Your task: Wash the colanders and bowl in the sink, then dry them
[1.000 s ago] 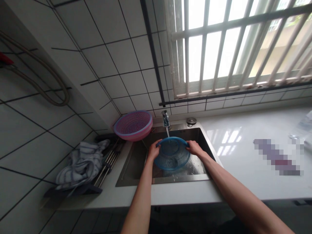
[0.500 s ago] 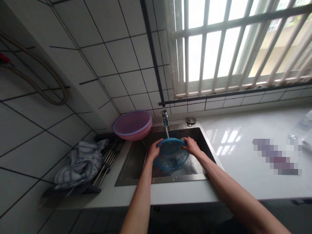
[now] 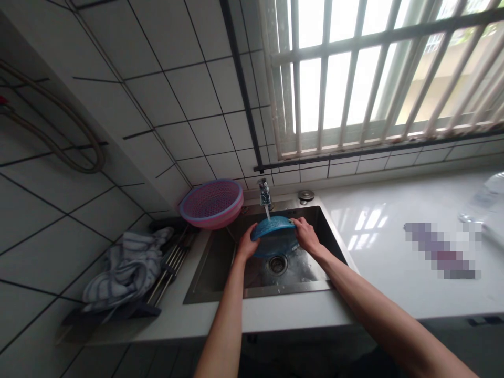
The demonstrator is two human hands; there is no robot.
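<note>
Both my hands hold a blue plastic basket (image 3: 274, 237) by opposite sides of its rim, over the steel sink (image 3: 220, 268). My left hand (image 3: 248, 243) is closed on the left side. At the right side, my right hand (image 3: 306, 234) grips the rim. The basket is tilted, and water from the running faucet (image 3: 264, 193) falls onto its far part. Below the basket's near edge the sink drain (image 3: 276, 265) shows. What the basket holds, if anything, I cannot make out.
A pink basket (image 3: 212, 205) rests at the sink's back left corner. A striped cloth (image 3: 122, 268) lies on a rack to the left. A drain plug (image 3: 306, 196) sits behind the sink. On the right counter are a clear plastic bottle (image 3: 488, 197) and a pixelated item (image 3: 443, 249).
The blue basket has tipped, with its near side raised and drawn toward the faucet. The drain beneath it has come into view. Both hands keep their hold on the rim.
</note>
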